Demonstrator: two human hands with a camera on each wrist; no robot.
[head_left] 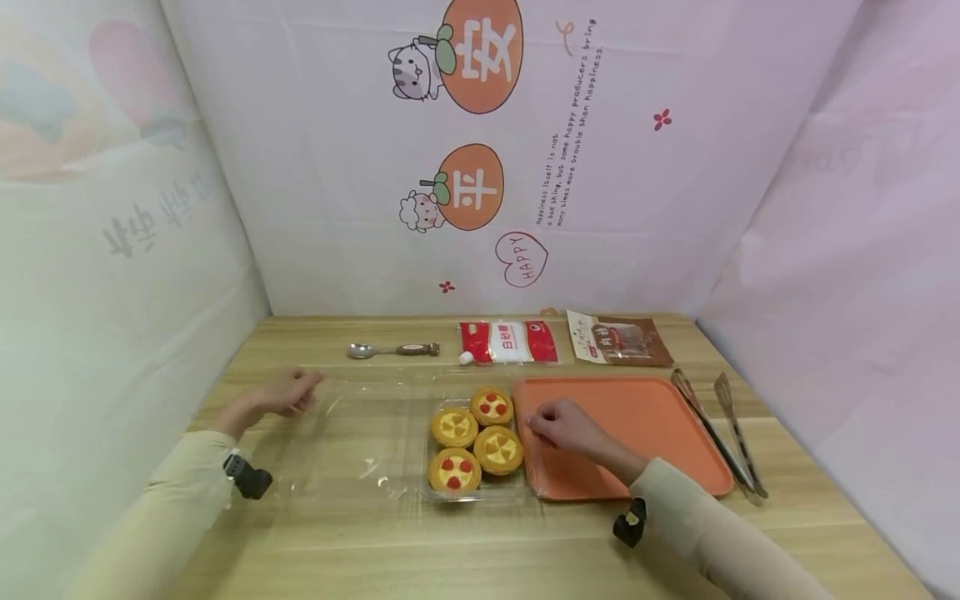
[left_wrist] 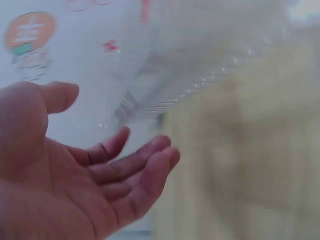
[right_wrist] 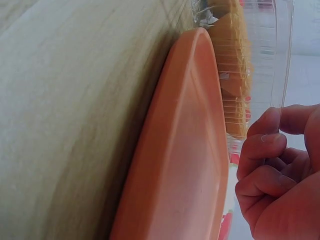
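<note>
A clear plastic box (head_left: 441,493) holds several egg tarts (head_left: 498,451), some topped with red pieces and some with yellow ones. Its transparent lid (head_left: 360,442) stands folded out to the left. My right hand (head_left: 567,428) pinches the box's right rim between thumb and forefinger, above the tray's left edge; the right wrist view shows that hand (right_wrist: 280,170) on the thin clear edge. Near the lid's far left corner is my left hand (head_left: 288,393). In the left wrist view its fingers (left_wrist: 145,175) are loosely bent, holding nothing, beside the lid's ridged edge (left_wrist: 200,82).
An orange tray (head_left: 622,433) lies right of the box, with tongs (head_left: 738,433) along its right side. Behind stand a spoon (head_left: 393,350), a red and white sugar pouch (head_left: 510,342) and a brown packet (head_left: 622,340). Printed cloth walls (head_left: 337,208) enclose the table.
</note>
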